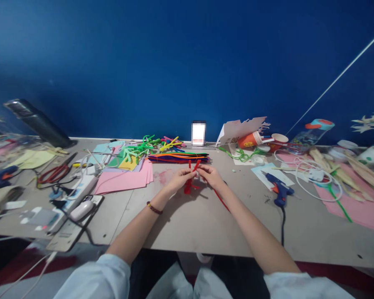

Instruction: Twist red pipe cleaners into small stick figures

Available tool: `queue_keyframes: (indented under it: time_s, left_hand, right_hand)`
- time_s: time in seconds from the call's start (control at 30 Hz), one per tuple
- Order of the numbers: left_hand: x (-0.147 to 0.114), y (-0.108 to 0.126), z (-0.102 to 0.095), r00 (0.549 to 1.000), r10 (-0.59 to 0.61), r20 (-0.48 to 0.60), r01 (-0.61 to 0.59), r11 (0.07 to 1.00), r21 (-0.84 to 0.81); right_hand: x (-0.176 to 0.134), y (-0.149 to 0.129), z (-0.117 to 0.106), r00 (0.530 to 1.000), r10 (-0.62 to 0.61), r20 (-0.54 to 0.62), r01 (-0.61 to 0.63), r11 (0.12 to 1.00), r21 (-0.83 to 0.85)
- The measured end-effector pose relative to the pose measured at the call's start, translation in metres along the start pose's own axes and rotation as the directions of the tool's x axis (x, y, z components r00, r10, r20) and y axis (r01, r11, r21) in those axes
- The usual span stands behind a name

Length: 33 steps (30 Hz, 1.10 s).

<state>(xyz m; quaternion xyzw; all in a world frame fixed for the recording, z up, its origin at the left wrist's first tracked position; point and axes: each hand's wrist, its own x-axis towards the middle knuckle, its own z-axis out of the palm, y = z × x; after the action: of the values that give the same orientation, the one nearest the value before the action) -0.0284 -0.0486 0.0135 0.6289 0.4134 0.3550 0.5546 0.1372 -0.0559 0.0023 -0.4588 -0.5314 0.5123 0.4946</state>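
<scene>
Both hands meet over the middle of the table around a bent red pipe cleaner shape (188,188). My left hand (180,178) pinches it from the left, fingers closed. On the other side, my right hand (210,175) is closed on the red pipe cleaner too, with a long red strand (222,200) trailing down under the right forearm. Two short red ends stick up above the fingers. Just beyond lies a bundle of straight pipe cleaners (178,158) in orange, purple and black. My fingers hide part of the red shape.
Behind the bundle is a phone (198,133) against the blue wall. Left are bent green pipe cleaners (143,145), pink paper (124,180), a power strip (77,195) and a mouse (82,210). Right are a blue glue gun (279,189) with its cord and paper cups (249,140).
</scene>
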Motion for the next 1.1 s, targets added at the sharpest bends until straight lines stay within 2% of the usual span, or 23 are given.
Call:
queue_keyframes:
  time_s: [0.13, 0.23, 0.33, 0.4, 0.47, 0.57, 0.67, 0.77, 0.9, 0.97, 1.03, 1.1]
  left_hand:
    - [-0.003, 0.002, -0.001, 0.986, -0.117, 0.122, 0.146, 0.954, -0.263]
    - [-0.002, -0.001, 0.0, 0.977, -0.15, 0.151, 0.191, 0.932, -0.31]
    - [0.0, -0.004, 0.004, 0.997, -0.072, 0.036, 0.077, 0.986, -0.145]
    - [0.0, -0.006, 0.006, 0.992, 0.099, -0.075, -0.09, 0.989, 0.116]
    - [-0.001, -0.008, 0.007, 0.937, 0.314, -0.152, -0.231, 0.884, 0.406]
    - [-0.003, -0.011, 0.008, 0.822, 0.538, -0.188, -0.273, 0.661, 0.699]
    - [-0.004, -0.014, 0.008, 0.704, 0.679, -0.206, -0.228, 0.491, 0.841]
    - [-0.004, -0.015, 0.006, 0.638, 0.744, -0.197, -0.196, 0.404, 0.893]
    - [-0.006, -0.012, 0.004, 0.618, 0.768, -0.17, -0.174, 0.344, 0.923]
    - [-0.007, -0.01, 0.004, 0.622, 0.769, -0.149, -0.185, 0.329, 0.926]
    - [-0.007, -0.008, 0.004, 0.642, 0.757, -0.125, -0.225, 0.342, 0.912]
    - [-0.007, -0.006, 0.003, 0.682, 0.724, -0.107, -0.27, 0.385, 0.882]
  right_hand:
    - [0.002, 0.003, -0.001, 0.997, 0.028, 0.073, -0.033, 0.997, 0.065]
    - [0.004, 0.006, -0.001, 0.997, 0.044, 0.07, -0.051, 0.993, 0.104]
    - [0.005, 0.008, 0.0, 0.998, 0.067, 0.001, -0.067, 0.992, 0.107]
    - [0.005, 0.009, 0.001, 0.996, 0.074, -0.053, -0.069, 0.993, 0.1]
    - [0.004, 0.01, 0.003, 0.994, 0.068, -0.088, -0.059, 0.994, 0.096]
    - [0.003, 0.008, 0.007, 0.991, 0.065, -0.121, -0.052, 0.993, 0.108]
    - [0.001, 0.007, 0.012, 0.985, 0.089, -0.146, -0.068, 0.988, 0.137]
    - [0.0, 0.005, 0.016, 0.982, 0.111, -0.152, -0.089, 0.985, 0.144]
    - [-0.001, 0.005, 0.018, 0.979, 0.119, -0.167, -0.095, 0.985, 0.145]
    - [-0.001, 0.006, 0.018, 0.979, 0.109, -0.174, -0.085, 0.987, 0.14]
    - [-0.001, 0.008, 0.017, 0.981, 0.087, -0.174, -0.069, 0.992, 0.11]
    - [0.0, 0.011, 0.015, 0.984, 0.038, -0.172, -0.03, 0.998, 0.049]
